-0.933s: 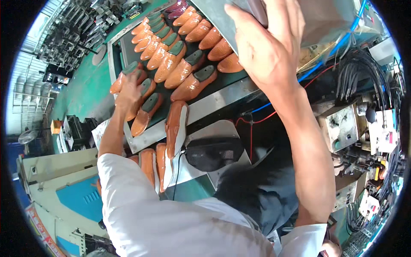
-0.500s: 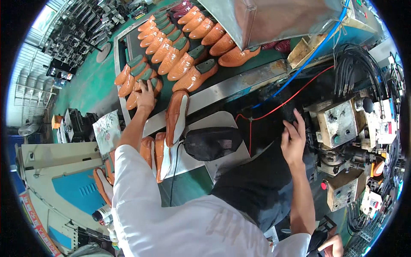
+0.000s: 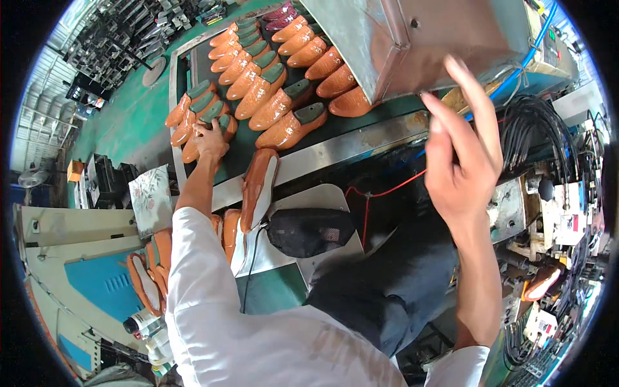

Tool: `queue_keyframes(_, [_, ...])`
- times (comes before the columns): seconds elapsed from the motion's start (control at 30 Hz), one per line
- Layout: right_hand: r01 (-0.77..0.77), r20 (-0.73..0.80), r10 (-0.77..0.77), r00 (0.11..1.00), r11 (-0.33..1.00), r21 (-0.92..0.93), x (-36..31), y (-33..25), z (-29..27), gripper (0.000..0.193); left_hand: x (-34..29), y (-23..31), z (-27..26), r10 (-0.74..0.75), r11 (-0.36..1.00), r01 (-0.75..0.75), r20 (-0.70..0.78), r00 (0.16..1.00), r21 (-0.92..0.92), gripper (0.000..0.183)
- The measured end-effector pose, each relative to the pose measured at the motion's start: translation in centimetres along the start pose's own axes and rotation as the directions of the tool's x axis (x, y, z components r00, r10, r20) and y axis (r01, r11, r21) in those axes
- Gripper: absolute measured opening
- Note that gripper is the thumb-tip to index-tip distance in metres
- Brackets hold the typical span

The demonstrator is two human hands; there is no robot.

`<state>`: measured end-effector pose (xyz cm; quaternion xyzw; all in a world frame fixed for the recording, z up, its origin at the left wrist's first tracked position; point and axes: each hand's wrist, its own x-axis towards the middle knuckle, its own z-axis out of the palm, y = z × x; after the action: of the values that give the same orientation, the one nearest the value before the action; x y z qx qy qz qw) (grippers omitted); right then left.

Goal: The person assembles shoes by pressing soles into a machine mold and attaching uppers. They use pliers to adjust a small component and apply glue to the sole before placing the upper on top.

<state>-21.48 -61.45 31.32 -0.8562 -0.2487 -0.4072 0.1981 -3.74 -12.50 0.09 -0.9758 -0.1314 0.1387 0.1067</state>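
Glossy tan shoes [image 3: 193,138] under left hand [image 3: 210,138], smooth leather.

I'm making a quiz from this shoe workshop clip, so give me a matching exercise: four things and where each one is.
Things:
1. left hand
2. right hand
3. tan leather shoe with a white sole
4. black rounded cushion

Places:
A. raised, fingers spread, below the grey metal hood
B. on tan shoes at the dark conveyor belt's near end
C. on the pale stand by the lap
D. leaning over the belt's steel edge

Pairs: 1-B, 2-A, 3-D, 4-C
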Motion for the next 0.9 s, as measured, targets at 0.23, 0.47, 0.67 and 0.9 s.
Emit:
queue_keyframes(0.23, [0.195,-0.104,-0.214,0.971,0.967,-0.166,8.4,0.6,6.1,0.029,5.4,0.2,-1.1,-0.073,0.997,0.073,0.005,0.997,-0.019,0.107])
queue_keyframes(0.47, [0.276,-0.038,-0.314,0.949,0.88,-0.387,9.4,3.0,8.9,0.032,11.2,-0.3,-1.9,-0.104,0.993,0.105,-0.018,0.994,0.051,0.1])
queue_keyframes(0.67, [0.3,0.075,-0.301,0.951,0.832,-0.467,9.8,2.5,8.5,0.034,16.8,-1.5,-1.3,-0.126,0.991,0.129,-0.06,0.99,0.044,0.091])
queue_keyframes(0.9, [0.289,0.274,-0.162,0.948,0.795,-0.533,9.5,2.0,6.7,0.035,22.1,-3.0,-1.3,-0.105,0.994,0.106,-0.069,0.992,0.01,0.093])
